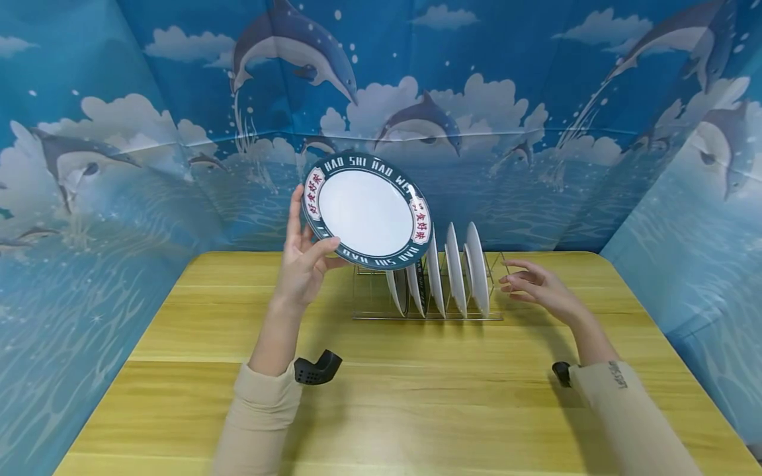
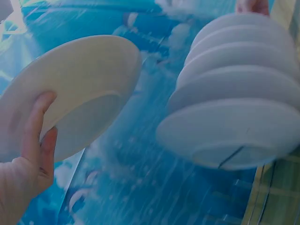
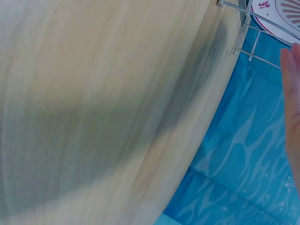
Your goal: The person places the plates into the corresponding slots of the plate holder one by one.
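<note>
My left hand [image 1: 305,268] grips a round white plate [image 1: 366,213] by its lower left rim, thumb on the front and fingers behind. A dark green rim with white lettering and red characters surrounds the plate's white middle. It is held up, tilted, in front of a wire dish rack [image 1: 369,317], hiding part of it. Several plates [image 1: 455,271] stand on edge in the rack; their pale undersides [image 2: 229,126] show in the left wrist view. My right hand [image 1: 544,291] is at the rack's right end, fingers loosely bent with the fingertips close to the end wire.
The rack stands near the back edge of a light wooden table [image 1: 417,410]. A blue dolphin-printed cloth [image 1: 512,165] hangs behind and at both sides. Black wrist devices [image 1: 318,368] sit at both sleeves.
</note>
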